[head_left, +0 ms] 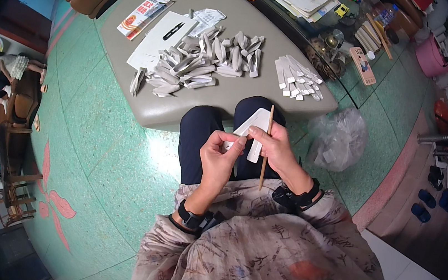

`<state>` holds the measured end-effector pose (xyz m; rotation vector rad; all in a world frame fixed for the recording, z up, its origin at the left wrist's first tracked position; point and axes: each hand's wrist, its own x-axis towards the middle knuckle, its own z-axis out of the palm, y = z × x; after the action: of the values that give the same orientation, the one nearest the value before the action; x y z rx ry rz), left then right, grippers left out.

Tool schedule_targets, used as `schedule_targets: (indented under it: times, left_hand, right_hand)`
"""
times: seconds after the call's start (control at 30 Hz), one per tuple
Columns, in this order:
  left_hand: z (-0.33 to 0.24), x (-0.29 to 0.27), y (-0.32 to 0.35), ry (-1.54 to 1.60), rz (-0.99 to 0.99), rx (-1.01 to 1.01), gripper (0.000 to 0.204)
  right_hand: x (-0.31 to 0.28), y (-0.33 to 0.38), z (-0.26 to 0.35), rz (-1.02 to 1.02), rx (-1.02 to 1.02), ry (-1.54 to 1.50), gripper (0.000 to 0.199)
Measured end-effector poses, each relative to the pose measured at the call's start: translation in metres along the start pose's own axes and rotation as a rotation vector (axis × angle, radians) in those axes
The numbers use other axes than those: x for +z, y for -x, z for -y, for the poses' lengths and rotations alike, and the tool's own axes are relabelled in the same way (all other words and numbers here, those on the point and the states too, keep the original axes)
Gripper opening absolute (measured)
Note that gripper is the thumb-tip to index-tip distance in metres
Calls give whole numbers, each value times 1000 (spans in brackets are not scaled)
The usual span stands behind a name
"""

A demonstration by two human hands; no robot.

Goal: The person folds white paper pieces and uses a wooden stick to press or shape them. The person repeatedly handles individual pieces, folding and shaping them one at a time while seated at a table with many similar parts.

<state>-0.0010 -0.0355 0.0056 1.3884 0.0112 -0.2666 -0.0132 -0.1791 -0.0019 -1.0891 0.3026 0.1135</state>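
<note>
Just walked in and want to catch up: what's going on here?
A seated person holds a white fabric piece over their lap with both hands: the left hand pinches one end, and the right hand grips it along with a thin wooden stick. On the grey padded bench ahead lie a heap of grey pieces, a smaller stack of flat white strips and black thread snips.

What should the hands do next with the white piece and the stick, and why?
Probably push the stick into the white piece to open its fold. The right hand holds the stick upright against it, the left hand pinches its edge, and folded pieces lie piled on the cushion.
</note>
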Motion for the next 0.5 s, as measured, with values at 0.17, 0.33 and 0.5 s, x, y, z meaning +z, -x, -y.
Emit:
schedule_targets:
  times: [0.17,0.33,0.5]
  left_hand:
    - [1,0,2,22,-18,21,11]
    - [1,1,0,11,-34,21,11]
    - [4,-5,-3,-86,-34,-8,11]
  right_hand:
    - [-6,-2,-4,-10,24,-82,14]
    - [3,0,1,-39,7,-181,14]
    - [1,2,-9,-16,39,-116,14]
